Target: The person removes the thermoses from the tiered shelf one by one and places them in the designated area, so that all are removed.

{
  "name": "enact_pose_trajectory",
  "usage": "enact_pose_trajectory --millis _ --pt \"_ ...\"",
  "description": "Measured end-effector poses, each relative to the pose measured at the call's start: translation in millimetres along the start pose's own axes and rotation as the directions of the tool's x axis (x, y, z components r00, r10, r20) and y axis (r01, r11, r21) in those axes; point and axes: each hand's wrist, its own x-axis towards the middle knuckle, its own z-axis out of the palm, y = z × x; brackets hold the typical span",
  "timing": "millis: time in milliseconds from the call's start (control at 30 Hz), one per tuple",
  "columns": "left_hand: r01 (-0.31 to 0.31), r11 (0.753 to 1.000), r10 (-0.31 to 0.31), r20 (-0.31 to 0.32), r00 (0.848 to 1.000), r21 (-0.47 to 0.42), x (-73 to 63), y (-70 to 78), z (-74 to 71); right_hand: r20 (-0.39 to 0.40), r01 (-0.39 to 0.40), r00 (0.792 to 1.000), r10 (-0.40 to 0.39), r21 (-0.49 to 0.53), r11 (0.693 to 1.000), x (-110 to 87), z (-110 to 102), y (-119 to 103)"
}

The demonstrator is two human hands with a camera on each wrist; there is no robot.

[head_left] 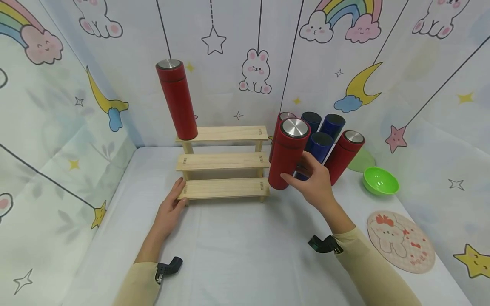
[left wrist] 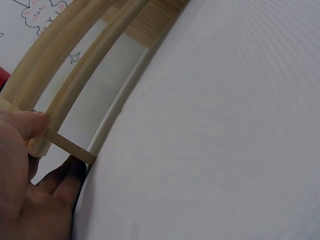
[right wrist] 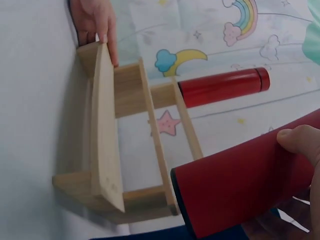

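Observation:
A red thermos (head_left: 289, 153) with a steel lid is gripped by my right hand (head_left: 317, 182), thumb in front and fingers behind. It is held close to the right end of a three-tier wooden rack (head_left: 223, 160); in the right wrist view its dark base (right wrist: 182, 202) points toward the rack. My left hand (head_left: 168, 212) holds the left end of the rack's lowest tier, thumb at the front edge and fingers by the side leg (left wrist: 70, 146). Another red thermos (head_left: 178, 102) stands upright at the left end of the top tier.
Behind my right hand stand several blue cylinders (head_left: 333, 124), a red thermos (head_left: 346, 151) and another partly hidden one (head_left: 286, 115). Farther right are a green bowl (head_left: 380, 182), a pale green disc (head_left: 361, 161) and a round rabbit mat (head_left: 400, 242). Patterned cloth walls enclose the white table.

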Motion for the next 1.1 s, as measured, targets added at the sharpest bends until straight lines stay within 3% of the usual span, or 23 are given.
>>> enact_pose_trajectory --millis 467,1100 --pt "-0.004 1.0 0.004 0.001 1.0 -0.001 1.4 -1.1 -1.5 -0.041 -0.126 0.991 0.127 0.017 0.992 -30.2 -16.7 31.2" --pt "0.011 1.0 -0.011 0.001 1.0 -0.01 0.6 0.3 -1.8 -0.063 -0.185 0.981 0.181 -0.064 0.981 -55.6 -16.4 71.4"
